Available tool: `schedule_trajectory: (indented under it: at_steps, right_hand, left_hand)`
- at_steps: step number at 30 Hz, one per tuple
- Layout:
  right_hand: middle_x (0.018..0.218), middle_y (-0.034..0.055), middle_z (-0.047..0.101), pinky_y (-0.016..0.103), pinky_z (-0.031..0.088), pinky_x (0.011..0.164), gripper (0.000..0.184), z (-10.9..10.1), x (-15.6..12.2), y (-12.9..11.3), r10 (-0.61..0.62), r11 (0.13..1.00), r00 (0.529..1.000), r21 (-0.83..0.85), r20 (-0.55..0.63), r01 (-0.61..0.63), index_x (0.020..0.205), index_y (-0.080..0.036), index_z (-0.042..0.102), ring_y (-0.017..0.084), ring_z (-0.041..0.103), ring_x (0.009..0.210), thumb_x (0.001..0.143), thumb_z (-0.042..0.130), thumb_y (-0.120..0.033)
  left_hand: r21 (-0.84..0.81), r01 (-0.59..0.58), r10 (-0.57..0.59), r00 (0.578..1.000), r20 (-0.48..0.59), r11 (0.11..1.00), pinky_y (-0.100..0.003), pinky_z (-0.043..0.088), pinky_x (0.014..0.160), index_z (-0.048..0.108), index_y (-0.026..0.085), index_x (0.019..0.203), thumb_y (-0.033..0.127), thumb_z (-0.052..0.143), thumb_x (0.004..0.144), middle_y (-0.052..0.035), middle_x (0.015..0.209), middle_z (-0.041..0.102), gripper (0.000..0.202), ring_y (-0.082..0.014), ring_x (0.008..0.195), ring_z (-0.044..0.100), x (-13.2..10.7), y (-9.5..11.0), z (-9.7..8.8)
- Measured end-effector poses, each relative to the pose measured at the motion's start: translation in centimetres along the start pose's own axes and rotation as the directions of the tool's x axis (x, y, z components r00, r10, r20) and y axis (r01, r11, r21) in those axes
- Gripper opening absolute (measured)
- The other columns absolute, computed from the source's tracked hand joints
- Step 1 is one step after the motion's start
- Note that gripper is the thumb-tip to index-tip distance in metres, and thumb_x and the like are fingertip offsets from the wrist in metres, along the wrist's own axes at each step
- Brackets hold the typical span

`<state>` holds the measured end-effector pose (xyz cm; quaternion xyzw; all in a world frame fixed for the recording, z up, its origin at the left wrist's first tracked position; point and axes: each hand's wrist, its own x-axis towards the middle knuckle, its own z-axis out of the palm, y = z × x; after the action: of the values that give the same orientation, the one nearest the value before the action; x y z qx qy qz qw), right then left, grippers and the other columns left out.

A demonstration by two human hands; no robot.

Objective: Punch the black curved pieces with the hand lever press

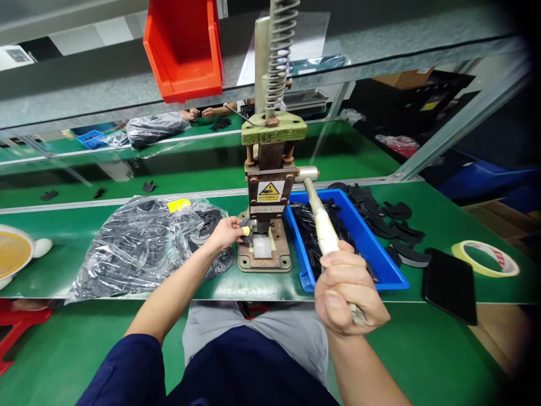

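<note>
A hand press (273,192) with a tall spring stands at the middle of the green bench. My right hand (349,287) is wrapped round the tape-covered end of its lever (322,220), which slants down toward me. At the press's base, my left hand (228,232) pinches a dark curved plastic part (246,238) whose inner end is at the tooling. Yellow covers a fingertip of that hand. Left of the press lies a clear plastic bag (135,242) full of dark curved parts. A blue tray (359,231) of small black pieces sits on the right.
Loose dark curved parts (397,231), a tape roll (486,259) and a black phone-like slab (450,285) lie at the right. A red bin (186,51) hangs over the shelf edge. Across the bench are another person's hands (200,113).
</note>
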<state>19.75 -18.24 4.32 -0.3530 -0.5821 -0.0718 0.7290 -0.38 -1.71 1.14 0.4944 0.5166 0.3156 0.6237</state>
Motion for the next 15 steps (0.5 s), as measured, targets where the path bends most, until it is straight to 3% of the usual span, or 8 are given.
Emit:
schedule_trajectory:
  at_steps: [3, 8, 15]
  right_hand:
    - [0.065, -0.0043, 0.056, 0.059, 0.054, 0.088, 0.015, 0.0, 0.1, -0.1, -0.029, 1.000, 1.000, 0.008, 0.003, 0.029, 0.066, -0.024, 0.048, 0.020, 0.061, 0.073, 0.074, 0.060, -0.018]
    - [0.064, -0.0042, 0.056, 0.059, 0.055, 0.086, 0.015, 0.1, 0.1, 0.0, -0.028, 1.000, 1.000, 0.005, -0.013, 0.028, 0.065, -0.024, 0.049, 0.020, 0.061, 0.072, 0.074, 0.059, -0.018]
    - [0.065, -0.0035, 0.057, 0.059, 0.055, 0.086, 0.015, 0.1, 0.2, -0.3, -0.025, 1.000, 1.000, 0.011, -0.015, 0.025, 0.066, -0.024, 0.050, 0.020, 0.060, 0.073, 0.074, 0.059, -0.016]
  left_hand:
    - [0.007, 0.042, -0.042, 0.999, -0.012, 0.999, -0.017, 0.050, 0.046, 0.059, 0.011, 0.076, 0.011, 0.088, 0.060, 0.0053, 0.056, 0.060, 0.033, -0.0064, 0.045, 0.057, 0.5, -0.3, 1.1]
    - [0.038, 0.072, -0.071, 0.997, -0.019, 0.997, -0.016, 0.051, 0.044, 0.062, 0.009, 0.077, -0.001, 0.076, 0.067, 0.0040, 0.056, 0.061, 0.020, -0.0065, 0.045, 0.057, 1.3, -0.9, 0.9]
    - [-0.010, 0.156, -0.156, 0.987, 0.022, 0.988, -0.017, 0.055, 0.045, 0.060, 0.009, 0.070, 0.003, 0.086, 0.062, 0.0030, 0.057, 0.061, 0.028, -0.0067, 0.046, 0.059, 1.6, -1.2, 0.7]
